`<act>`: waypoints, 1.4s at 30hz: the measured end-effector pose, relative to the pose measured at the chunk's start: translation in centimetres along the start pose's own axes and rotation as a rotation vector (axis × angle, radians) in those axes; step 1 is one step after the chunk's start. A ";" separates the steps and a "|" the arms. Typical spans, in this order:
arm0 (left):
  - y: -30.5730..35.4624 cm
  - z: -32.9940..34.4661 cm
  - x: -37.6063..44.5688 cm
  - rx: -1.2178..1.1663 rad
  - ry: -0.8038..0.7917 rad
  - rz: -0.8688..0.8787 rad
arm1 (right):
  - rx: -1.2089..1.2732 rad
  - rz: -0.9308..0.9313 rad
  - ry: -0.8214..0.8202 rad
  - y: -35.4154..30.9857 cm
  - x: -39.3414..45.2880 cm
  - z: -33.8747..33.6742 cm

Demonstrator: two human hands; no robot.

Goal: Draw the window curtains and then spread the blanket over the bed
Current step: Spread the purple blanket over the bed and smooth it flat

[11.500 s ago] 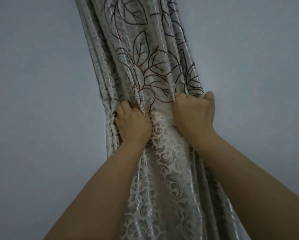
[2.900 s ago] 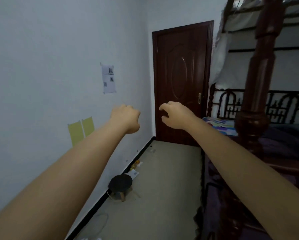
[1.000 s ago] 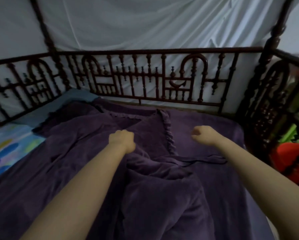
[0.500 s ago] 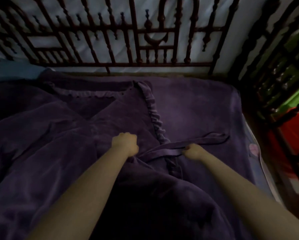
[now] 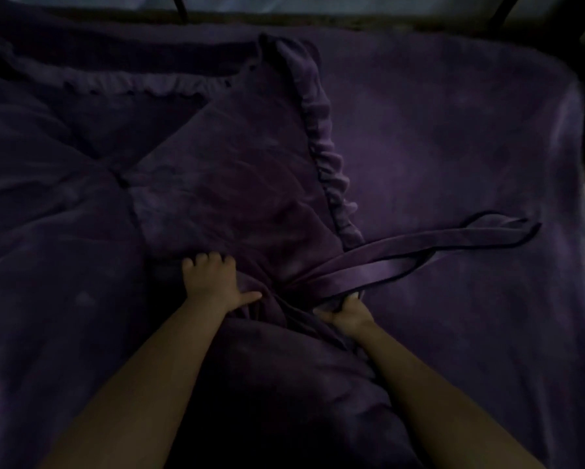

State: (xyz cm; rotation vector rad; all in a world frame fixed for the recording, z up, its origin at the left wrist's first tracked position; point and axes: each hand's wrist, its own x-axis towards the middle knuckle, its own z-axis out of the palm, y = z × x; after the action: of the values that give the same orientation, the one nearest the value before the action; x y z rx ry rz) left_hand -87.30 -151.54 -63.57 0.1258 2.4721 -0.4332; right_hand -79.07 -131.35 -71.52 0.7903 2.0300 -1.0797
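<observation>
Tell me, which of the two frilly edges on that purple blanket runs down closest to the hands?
The ruffled edge running down the middle toward the right hand. The other ruffle lies crosswise at the far left, well away from both hands.

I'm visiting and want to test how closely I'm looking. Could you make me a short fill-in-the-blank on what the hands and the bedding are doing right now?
1. The blanket bunched on the bed is dark ____ in colour.
2. The left hand is closed on a fold of the ____.
3. The frilled edge runs down to a flat ____ of fabric that stretches away to the right.
4. The right hand grips the near end of that ____.

Missing words: purple; blanket; strip; strip
</observation>
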 end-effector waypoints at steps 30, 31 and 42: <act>9.1 -13.9 -8.2 -0.189 0.181 0.250 | -0.782 -0.240 0.855 -3.9 -11.6 -32.0; 9.6 -13.6 -7.7 -0.187 0.184 0.226 | -0.790 -0.212 0.716 -2.8 -10.4 -29.9; 9.6 -7.8 3.3 -0.033 -0.116 0.067 | 0.816 0.469 -0.057 3.5 -0.5 -13.0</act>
State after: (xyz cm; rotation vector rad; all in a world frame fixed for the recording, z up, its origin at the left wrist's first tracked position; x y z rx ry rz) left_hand -92.53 -139.88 -62.26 0.1655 2.3530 -0.3607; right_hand -79.87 -118.59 -67.30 1.5187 1.2054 -1.6106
